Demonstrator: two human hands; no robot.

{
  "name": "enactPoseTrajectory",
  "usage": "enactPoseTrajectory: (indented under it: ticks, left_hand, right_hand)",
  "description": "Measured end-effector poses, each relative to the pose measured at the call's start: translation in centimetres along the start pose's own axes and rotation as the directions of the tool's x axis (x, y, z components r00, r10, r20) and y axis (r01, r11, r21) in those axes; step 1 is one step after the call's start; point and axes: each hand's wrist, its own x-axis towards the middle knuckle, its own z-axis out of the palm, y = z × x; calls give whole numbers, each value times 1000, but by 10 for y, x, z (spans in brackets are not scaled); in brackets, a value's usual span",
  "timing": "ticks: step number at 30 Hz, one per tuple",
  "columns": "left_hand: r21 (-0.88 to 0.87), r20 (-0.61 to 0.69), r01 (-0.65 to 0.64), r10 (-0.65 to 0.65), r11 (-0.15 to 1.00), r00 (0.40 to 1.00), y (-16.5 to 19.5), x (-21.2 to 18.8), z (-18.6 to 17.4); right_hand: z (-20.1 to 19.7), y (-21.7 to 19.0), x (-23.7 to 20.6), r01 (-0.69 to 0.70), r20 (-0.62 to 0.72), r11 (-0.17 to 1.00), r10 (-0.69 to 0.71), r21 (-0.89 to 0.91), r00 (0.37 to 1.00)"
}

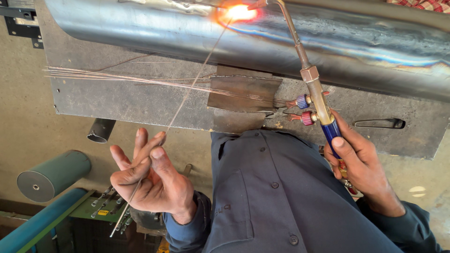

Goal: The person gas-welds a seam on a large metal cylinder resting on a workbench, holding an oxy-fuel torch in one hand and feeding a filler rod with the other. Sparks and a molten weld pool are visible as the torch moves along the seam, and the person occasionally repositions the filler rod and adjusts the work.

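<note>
The steel pipe (262, 37) lies across the top of my view, resting above the grey metal bench plate (131, 100), and the flame's bright glow (238, 12) sits on its upper edge, where the filler rod (187, 91) meets the tip of my torch (309, 70). To the right of the glow the pipe carries a long run of blue and straw heat tint with a rough bead above it, so I judge that stretch already done; to the left of the glow the surface looks mostly plain and bright, though there is some roughness near the top edge that I cannot read clearly, so how much seam is left I can't say for sure. My left hand (150, 178) has the rod pinched between thumb and fingers, the other fingers spread loosely, feeding it up at a slant into the heat. My right hand (361, 164) is wrapped closed around the torch's blue handle, just below the two small red valve knobs (304, 110). A sheaf of spare thin rods (140, 77) lies fanned across the bench plate and over a small rusty plate (243, 93), so there is plenty of filler in reserve. Lower left are a green cylinder (54, 175) and a short dark tube end (100, 130), well apart from the work.
</note>
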Motion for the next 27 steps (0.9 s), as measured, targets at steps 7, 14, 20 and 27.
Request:
enactPoseTrajectory:
  ticks: [7,14,20,27]
  left_hand:
    - [13,-3,-10,10,1000,1000,0,3,-2]
    - [12,5,-5,5,1000,1000,2,4,-1]
    - [17,10,-9,9,1000,1000,0,7,-1]
    - [13,7,0,0,1000,1000,0,7,1]
  right_hand:
    - [6,-5,5,16,6,1000,-16,-20,1000]
    - [10,-10,7,-14,-1,999,14,-32,1000]
    - [12,-14,9,-18,6,999,18,-45,1000]
    - [12,-13,9,4,14,1000,-4,-26,1000]
